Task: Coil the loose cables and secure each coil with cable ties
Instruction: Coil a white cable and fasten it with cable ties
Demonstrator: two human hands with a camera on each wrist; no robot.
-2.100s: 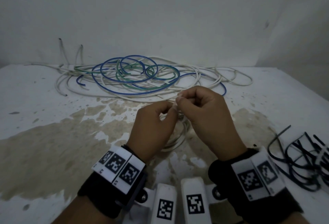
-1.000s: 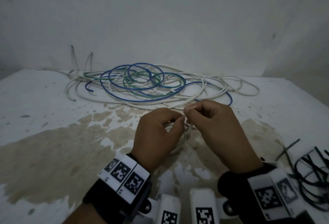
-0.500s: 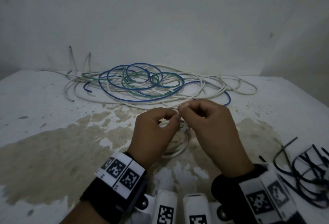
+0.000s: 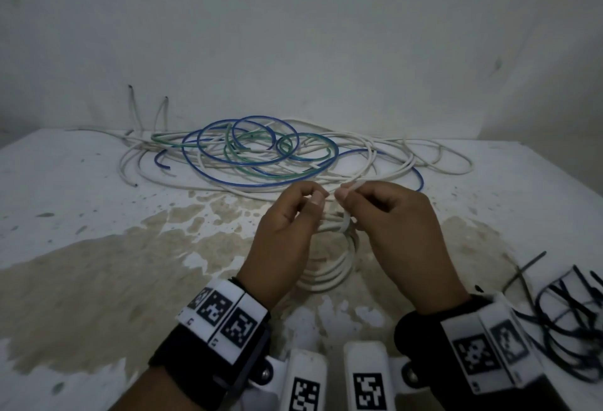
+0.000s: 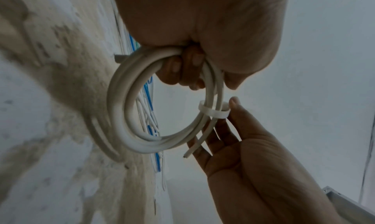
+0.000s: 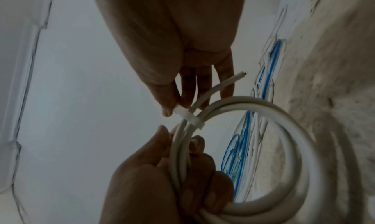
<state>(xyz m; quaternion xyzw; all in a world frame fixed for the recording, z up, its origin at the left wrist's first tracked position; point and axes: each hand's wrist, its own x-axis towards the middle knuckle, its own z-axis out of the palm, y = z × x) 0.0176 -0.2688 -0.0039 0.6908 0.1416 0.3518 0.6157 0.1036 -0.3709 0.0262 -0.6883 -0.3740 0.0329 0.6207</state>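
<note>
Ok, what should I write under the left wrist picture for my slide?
Left hand grips a white cable coil while the right hand pinches a white cable tie around it.

Both hands are bare, no gloves. Each wrist has a black strap: left wristband [image 4: 208,365], right wristband [image 4: 421,335]. On top sit white blocks with black square-pattern markers [image 4: 225,316]. White camera housings [image 4: 367,378] with the same markers stick out underneath, plus a silver screw [image 4: 267,372].

A white-painted worktop [image 4: 98,202] with a worn brown patch at seven o'clock meets a plain grey-white wall [image 4: 293,35] in dim light.
</note>
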